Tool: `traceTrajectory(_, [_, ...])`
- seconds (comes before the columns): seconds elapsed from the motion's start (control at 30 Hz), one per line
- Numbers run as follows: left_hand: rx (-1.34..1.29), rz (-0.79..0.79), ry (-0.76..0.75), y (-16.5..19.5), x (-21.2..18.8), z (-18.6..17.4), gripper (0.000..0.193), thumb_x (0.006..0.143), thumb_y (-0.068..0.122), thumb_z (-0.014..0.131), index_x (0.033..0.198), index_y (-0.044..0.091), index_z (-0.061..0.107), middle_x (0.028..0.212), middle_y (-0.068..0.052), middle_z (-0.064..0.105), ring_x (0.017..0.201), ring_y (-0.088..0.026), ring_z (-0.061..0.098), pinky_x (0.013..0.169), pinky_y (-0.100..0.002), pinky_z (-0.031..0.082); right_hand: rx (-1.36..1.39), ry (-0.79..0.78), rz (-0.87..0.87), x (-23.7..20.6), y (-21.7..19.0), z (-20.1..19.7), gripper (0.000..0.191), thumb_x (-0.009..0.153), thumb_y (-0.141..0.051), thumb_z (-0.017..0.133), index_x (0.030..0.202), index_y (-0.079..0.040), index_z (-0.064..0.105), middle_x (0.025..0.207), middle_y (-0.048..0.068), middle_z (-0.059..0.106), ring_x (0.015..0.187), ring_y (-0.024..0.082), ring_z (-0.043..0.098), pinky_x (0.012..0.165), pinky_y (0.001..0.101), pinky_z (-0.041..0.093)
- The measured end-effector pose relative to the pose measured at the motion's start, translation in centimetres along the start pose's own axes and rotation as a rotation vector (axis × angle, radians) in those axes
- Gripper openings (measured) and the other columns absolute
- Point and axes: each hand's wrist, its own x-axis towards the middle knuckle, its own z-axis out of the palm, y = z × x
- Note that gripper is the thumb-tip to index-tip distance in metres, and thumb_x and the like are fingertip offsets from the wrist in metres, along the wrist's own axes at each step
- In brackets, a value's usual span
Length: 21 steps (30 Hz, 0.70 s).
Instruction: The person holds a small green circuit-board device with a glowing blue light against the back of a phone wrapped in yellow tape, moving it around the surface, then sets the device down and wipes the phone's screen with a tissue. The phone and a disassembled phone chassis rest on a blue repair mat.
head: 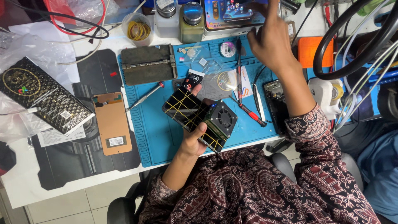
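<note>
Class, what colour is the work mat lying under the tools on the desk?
Blue; the mat shows best in the head view.

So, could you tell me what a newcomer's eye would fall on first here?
Probably the left hand at the blue mat's near edge, gripping a black phone bound with yellow bands under a small fan block. Next, the right hand reaching up to a lit screen at the bench's far edge.

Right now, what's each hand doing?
Left hand: closed on a phone bound with yellow bands, a small fan unit clamped on it.
Right hand: open, holding nothing, finger reaching to the screen.
</note>
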Motion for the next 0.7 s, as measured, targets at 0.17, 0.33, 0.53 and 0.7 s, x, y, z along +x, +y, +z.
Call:
traceTrajectory(0.17, [0.026, -0.005, 0.007, 0.2, 0.2, 0.4, 0.112, 0.087, 0.025, 0.086, 0.167, 0.007, 0.011, 0.128, -0.009, 0.057, 0.113, -0.019, 0.062, 0.093, -0.035, 0.059, 0.038, -0.042, -0.022, 0.1, 0.2, 0.3, 0.08, 0.096, 0.008, 0.069, 0.151, 0.002, 0.012, 0.142, 0.03, 0.065, 0.072, 0.038, 0.069, 0.074, 0.0494, 0.057])
traceTrajectory(0.33, [0.034, 0.0, 0.015, 0.4, 0.2, 0.5, 0.111, 0.087, 0.025, 0.087, 0.169, 0.007, 0.013, 0.128, -0.008, 0.056, 0.112, -0.02, 0.062, 0.093, -0.035, 0.058, 0.017, 0.05, 0.007, 0.1, 1.3, 0.5, 0.062, 0.101, 0.007, 0.073, 0.142, 0.001, 0.026, 0.119, 0.029, 0.068, 0.086, 0.044, 0.069, 0.085, 0.0507, 0.056])
traceTrajectory(0.53, [0.032, -0.008, 0.023, 0.1, 0.2, 0.4, 0.111, 0.087, 0.024, 0.087, 0.168, 0.007, 0.013, 0.127, -0.009, 0.055, 0.112, -0.02, 0.062, 0.093, -0.037, 0.057, 0.005, 0.038, 0.055, 0.4, 2.0, 0.8, 0.058, 0.099, 0.003, 0.074, 0.136, 0.006, 0.03, 0.123, 0.031, 0.067, 0.095, 0.05, 0.065, 0.085, 0.0554, 0.052])
traceTrajectory(0.7, [0.013, -0.002, 0.013, 0.0, 0.3, 0.3, 0.113, 0.086, 0.024, 0.088, 0.168, 0.007, 0.013, 0.129, -0.008, 0.055, 0.117, -0.02, 0.061, 0.098, -0.036, 0.057, -0.011, 0.054, -0.015, 0.3, 2.3, 1.2, 0.06, 0.097, 0.006, 0.072, 0.138, 0.006, 0.028, 0.129, 0.033, 0.064, 0.101, 0.052, 0.064, 0.091, 0.0553, 0.052])
